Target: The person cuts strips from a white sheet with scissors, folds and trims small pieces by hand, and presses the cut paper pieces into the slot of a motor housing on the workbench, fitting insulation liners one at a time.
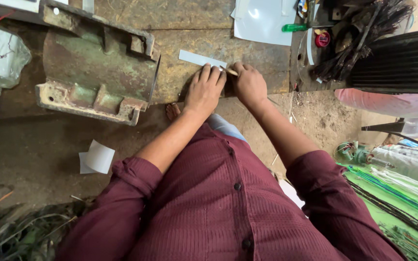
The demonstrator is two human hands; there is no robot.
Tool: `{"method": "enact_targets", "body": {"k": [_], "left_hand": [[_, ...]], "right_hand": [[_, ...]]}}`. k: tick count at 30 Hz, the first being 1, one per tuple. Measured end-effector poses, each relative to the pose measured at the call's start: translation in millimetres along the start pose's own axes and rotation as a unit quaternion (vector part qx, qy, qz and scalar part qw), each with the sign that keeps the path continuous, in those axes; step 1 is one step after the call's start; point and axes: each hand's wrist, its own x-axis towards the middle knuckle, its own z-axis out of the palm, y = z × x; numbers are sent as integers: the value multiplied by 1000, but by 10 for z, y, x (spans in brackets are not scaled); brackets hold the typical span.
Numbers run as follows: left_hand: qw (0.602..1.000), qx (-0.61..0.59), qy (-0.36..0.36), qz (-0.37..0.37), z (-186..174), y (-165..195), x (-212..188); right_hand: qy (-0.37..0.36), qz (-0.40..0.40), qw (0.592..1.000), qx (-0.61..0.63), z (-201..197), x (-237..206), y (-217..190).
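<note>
- The left hand lies palm down with its fingers flat and close together, pressing on the near end of a narrow pale grey paper strip that rests on the worn wooden table.
- The right hand is curled closed around a thin light-coloured pencil-like stick; the stick's tip points toward 10 o'clock and meets the strip just beside the left fingertips (the two hands touch side by side).
- The strip runs from the hands toward 10 o'clock, its far end free on the table.
- At 9 o'clock from the hands sits a heavy rusted green cast-metal machine housing, its edge near the strip but apart from it.
- At 12 to 1 o'clock a white glossy sheet lies on the table, with a small green marker-like tube at its right edge.
- At 2 o'clock lie a bundle of dark bristly sticks and a black ribbed metal block.
- At 7 o'clock, on the dirt floor below the table edge, lies a folded white paper scrap.
- The person's maroon shirt fills the lower view; coloured wire bundles lie at 4 o'clock.
</note>
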Motion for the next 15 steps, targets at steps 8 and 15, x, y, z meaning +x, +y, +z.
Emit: {"method": "enact_targets", "body": {"k": [8,15], "left_hand": [[999,28,1,21,34,346,161],[987,60,55,138,29,685,440]], "right_hand": [[-13,-4,1000,-7,-211,-22,321],[73,54,993,80,-460,-228,919]]}}
